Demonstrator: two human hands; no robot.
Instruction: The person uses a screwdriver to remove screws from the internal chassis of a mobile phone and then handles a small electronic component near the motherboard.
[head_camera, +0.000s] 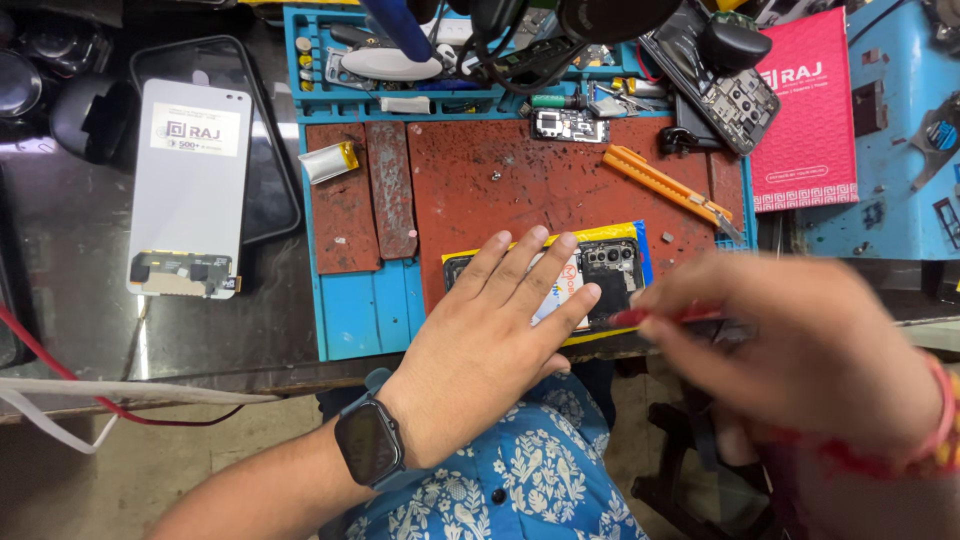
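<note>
**Q:** Blue mat (365, 310) over a dark bench (80, 330) — what lies on it?

**A:** A rust-red pad (520, 190) covers most of the mat. At its near edge lies an opened phone (610, 275), back cover off, camera cluster showing, with yellow and blue tape around its border. Farther back sit an orange knife (665, 185), a small silver battery (330, 160) and a loose circuit board (570, 125). Trays along the mat's far rim hold assorted tools.

**Q:** Where is the left hand?

**A:** The left hand (490, 345) rests flat on the phone, palm down, fingers (545, 270) spread and straight. It presses rather than grasps; nothing is enclosed in it. A dark watch (368, 442) sits on that wrist.

**Q:** And the right?

**A:** The right hand (800, 350) is blurred at the phone's right edge. Its fingers are pinched closed around a thin red tool (665, 316), whose tip meets the phone just below the camera cluster. What kind of tool it is I cannot tell through the blur. Red thread (935, 420) circles the wrist.

**Q:** What surrounds the mat?

**A:** Left, on the bench, a white phone panel (190, 190) lies on a dark glass sheet (265, 190). Right, a red box (810, 110) stands beside another opened phone (715, 85). Red and white cables (70, 400) run along the bench's near edge, and a blue floral shirt (520, 480) shows below.
</note>
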